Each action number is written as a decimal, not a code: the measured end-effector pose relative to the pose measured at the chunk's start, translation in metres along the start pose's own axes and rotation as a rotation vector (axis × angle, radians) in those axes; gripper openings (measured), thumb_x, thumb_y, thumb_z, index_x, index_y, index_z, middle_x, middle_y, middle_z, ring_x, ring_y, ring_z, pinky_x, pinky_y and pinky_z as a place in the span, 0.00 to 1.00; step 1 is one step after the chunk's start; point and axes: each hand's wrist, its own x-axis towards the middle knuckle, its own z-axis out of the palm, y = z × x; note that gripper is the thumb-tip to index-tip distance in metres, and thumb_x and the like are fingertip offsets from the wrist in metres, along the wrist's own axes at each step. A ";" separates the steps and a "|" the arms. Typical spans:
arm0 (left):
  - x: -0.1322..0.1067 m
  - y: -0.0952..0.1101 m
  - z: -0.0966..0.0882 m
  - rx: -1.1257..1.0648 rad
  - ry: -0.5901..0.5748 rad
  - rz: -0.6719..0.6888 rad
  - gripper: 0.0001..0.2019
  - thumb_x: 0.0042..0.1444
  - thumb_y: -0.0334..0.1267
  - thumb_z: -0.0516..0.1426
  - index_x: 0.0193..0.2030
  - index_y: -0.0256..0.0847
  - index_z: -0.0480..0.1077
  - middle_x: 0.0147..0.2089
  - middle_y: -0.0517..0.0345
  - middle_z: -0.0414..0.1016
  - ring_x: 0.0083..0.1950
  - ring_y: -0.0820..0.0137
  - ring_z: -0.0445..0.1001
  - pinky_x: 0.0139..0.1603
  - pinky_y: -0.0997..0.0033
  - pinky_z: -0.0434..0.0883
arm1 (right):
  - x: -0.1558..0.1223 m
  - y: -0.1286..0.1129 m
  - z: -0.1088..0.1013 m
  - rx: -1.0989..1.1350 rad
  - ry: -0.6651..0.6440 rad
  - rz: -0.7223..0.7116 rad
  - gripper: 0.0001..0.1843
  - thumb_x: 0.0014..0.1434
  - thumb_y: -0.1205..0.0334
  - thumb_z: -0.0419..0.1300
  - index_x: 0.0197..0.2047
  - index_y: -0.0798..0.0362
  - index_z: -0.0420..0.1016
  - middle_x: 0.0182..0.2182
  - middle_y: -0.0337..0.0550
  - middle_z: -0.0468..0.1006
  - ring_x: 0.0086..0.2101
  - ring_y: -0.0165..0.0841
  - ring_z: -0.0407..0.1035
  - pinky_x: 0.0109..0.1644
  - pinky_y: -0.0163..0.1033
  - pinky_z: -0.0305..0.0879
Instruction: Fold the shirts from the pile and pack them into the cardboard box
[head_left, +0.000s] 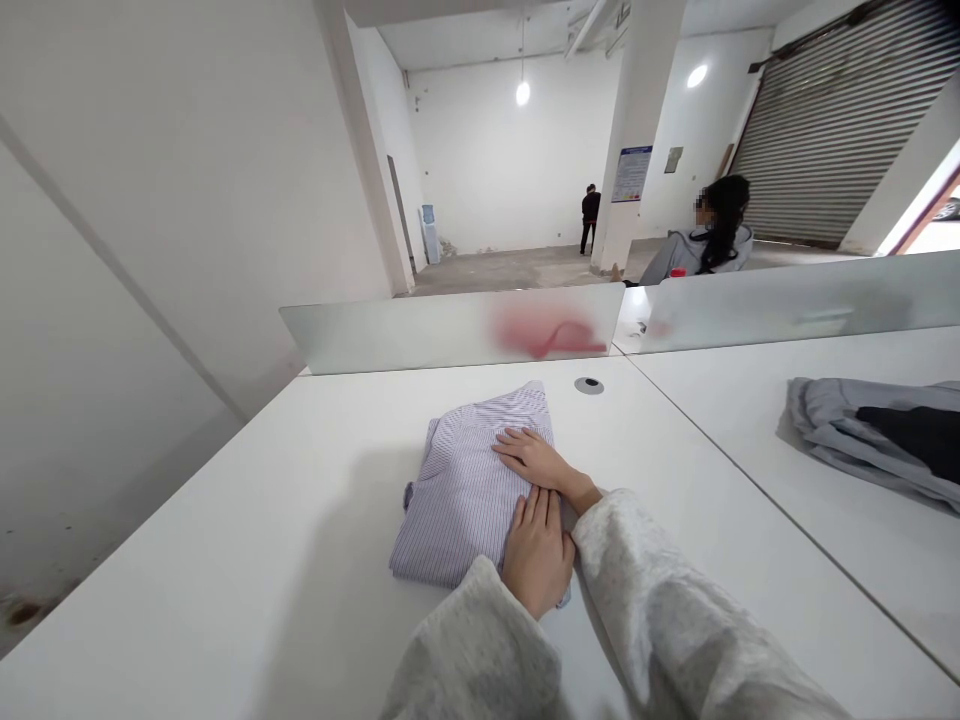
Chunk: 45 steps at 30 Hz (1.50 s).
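Observation:
A striped shirt (457,500), white with thin dark purple lines, lies folded on the white table (300,480). My left hand (538,560) rests flat on the shirt's near right part, fingers stretched out and pointing away from me. Farther up, my right hand (534,458) lies on the shirt with its fingers extended toward the left. The two hands are close together along the right side of the cloth. Both wear light grey sleeves. A bit of the shirt's edge shows below my left hand; the part under the palms is hidden.
Frosted partitions (390,328) run along the table's far edge, with a blurred red shape behind one. A cable hole (589,385) sits near it. Grey and black folded clothes (862,430) lie at right. Beyond are a seated person (712,235) and a standing person (590,215).

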 end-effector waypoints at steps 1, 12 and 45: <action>0.001 0.000 -0.001 -0.017 -0.002 -0.003 0.27 0.61 0.36 0.43 0.66 0.26 0.51 0.69 0.43 0.51 0.71 0.61 0.46 0.69 0.53 0.49 | 0.000 0.000 0.001 -0.006 -0.002 0.003 0.20 0.66 0.59 0.47 0.57 0.48 0.70 0.59 0.45 0.67 0.62 0.38 0.54 0.65 0.52 0.45; 0.008 -0.025 -0.019 -0.047 0.235 -0.187 0.18 0.62 0.34 0.47 0.56 0.36 0.66 0.58 0.47 0.70 0.61 0.62 0.66 0.62 0.57 0.63 | 0.001 0.008 0.005 0.010 -0.001 0.013 0.20 0.66 0.60 0.47 0.57 0.48 0.69 0.59 0.44 0.67 0.62 0.37 0.53 0.65 0.52 0.46; -0.126 -0.101 -0.026 -0.465 0.315 -0.605 0.21 0.55 0.51 0.50 0.52 0.41 0.63 0.56 0.47 0.70 0.61 0.55 0.65 0.62 0.51 0.62 | -0.015 0.040 -0.007 0.219 0.339 0.538 0.21 0.61 0.62 0.49 0.56 0.53 0.69 0.47 0.49 0.70 0.43 0.35 0.70 0.49 0.37 0.62</action>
